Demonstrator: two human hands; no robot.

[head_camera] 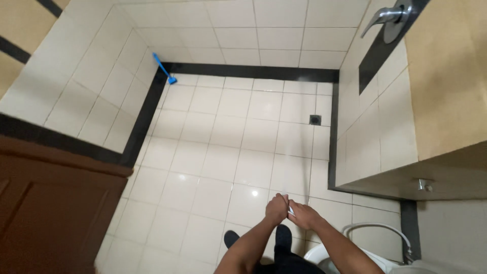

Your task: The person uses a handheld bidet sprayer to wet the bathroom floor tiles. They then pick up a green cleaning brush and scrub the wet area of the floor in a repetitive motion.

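Above the glossy tiled floor, both hands met just in front of the body. The left hand was closed in a fist, and the right hand was clamped on a small white object pinched between the two, too small to identify. Holding it with both hands probably steadied it. A toilet sat just right of the feet, with a hose looped beside it. Open floor ran ahead to the drain and the blue brush leaning in the far corner; a brown door closed off the left.
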